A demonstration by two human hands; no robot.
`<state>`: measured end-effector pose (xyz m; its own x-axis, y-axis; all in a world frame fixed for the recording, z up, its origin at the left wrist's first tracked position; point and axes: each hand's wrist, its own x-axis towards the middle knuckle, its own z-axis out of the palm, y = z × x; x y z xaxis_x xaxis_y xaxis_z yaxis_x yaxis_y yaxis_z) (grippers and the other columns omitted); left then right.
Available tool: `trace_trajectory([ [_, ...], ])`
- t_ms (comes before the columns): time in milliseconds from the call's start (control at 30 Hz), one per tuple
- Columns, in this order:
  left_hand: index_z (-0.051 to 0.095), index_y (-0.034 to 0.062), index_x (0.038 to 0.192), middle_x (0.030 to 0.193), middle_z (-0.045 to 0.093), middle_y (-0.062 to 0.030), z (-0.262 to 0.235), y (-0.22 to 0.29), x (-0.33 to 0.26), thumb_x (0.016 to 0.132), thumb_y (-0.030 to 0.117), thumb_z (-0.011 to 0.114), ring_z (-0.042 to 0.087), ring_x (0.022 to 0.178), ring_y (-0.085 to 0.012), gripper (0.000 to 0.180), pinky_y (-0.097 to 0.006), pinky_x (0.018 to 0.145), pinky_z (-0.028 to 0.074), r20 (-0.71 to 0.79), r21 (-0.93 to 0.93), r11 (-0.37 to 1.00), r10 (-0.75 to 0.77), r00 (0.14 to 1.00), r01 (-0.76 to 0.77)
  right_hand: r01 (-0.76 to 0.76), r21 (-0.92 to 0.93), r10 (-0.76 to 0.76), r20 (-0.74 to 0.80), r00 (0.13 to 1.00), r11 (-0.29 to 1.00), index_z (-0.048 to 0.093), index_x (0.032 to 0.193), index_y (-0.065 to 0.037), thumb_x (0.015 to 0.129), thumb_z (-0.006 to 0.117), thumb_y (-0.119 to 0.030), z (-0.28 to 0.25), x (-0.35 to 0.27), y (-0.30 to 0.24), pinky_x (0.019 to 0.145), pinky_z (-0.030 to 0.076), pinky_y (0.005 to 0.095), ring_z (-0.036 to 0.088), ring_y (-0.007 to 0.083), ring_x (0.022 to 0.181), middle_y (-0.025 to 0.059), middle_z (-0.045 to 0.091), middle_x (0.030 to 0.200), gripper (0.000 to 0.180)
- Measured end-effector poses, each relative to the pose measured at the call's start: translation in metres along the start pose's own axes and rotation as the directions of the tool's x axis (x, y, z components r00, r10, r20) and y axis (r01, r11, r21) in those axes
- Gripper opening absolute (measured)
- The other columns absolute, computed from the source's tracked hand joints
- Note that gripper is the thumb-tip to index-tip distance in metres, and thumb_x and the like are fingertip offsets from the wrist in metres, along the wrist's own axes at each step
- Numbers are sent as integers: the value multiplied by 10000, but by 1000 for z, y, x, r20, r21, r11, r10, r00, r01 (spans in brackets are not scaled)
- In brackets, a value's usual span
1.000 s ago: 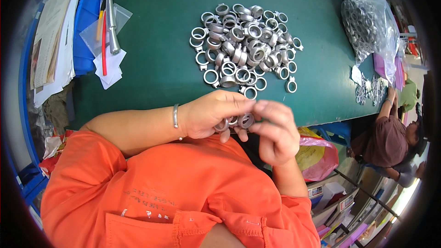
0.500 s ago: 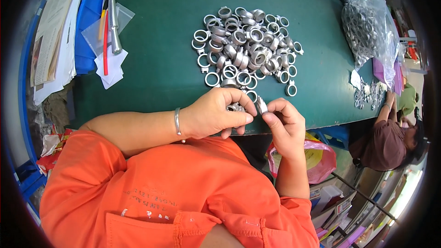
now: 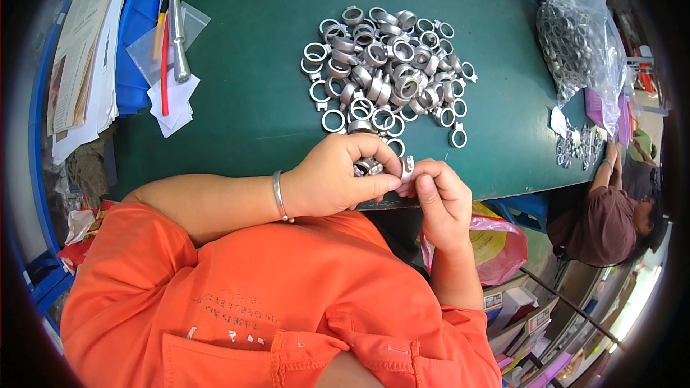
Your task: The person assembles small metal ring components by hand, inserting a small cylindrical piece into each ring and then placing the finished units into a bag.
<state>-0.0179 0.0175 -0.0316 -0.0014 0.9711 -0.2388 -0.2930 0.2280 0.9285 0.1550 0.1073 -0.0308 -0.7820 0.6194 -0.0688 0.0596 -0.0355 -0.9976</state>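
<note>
A small metal ring (image 3: 407, 167) with a lug is at the fingertips of both hands, over the near edge of the green table. My left hand (image 3: 334, 176) is closed, its thumb and forefinger pinching the ring from the left. Several more metal rings (image 3: 368, 166) sit in the curl of its fingers. My right hand (image 3: 444, 201) touches the ring from the right, thumb and forefinger pressed together. A thin, hair-like line (image 3: 447, 159) rises above the right forefinger; I cannot make out what it is. Just beyond the hands lies a heap of similar grey rings (image 3: 384, 65).
On the left, a blue tray (image 3: 140, 43) stands beside papers, a red stick (image 3: 165, 65) and a metal tool (image 3: 178, 36). A clear bag of rings (image 3: 578, 47) lies at the right. A person in a brown top (image 3: 596, 226) works there near smaller metal parts (image 3: 575, 145).
My right hand has moved slightly left, bringing the ring against the left fingertips. The ring has turned, showing its lug side. The left hand has barely moved.
</note>
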Motion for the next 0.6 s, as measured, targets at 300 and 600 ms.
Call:
trace_trajectory([
  [300,625,27,847,819,596,-56,-1,-13,3,733,-14,642,567,796,-164,122,-281,709,453,30,334,849,426,904,-411,-10,155,15,-31,999,988,577,832,24,899,537,-115,1,3,4,650,455,233,556,112,719,96,612,830,159],
  [600,537,9,1045,862,603,-75,-6,6,4,852,136,550,640,696,-174,231,-277,472,521,334,-678,561,-340,879,475,593,-349,-571,177,802,725,590,773,-3,649,651,105,7,6,-14,760,498,358,607,303,865,157,620,951,175],
])
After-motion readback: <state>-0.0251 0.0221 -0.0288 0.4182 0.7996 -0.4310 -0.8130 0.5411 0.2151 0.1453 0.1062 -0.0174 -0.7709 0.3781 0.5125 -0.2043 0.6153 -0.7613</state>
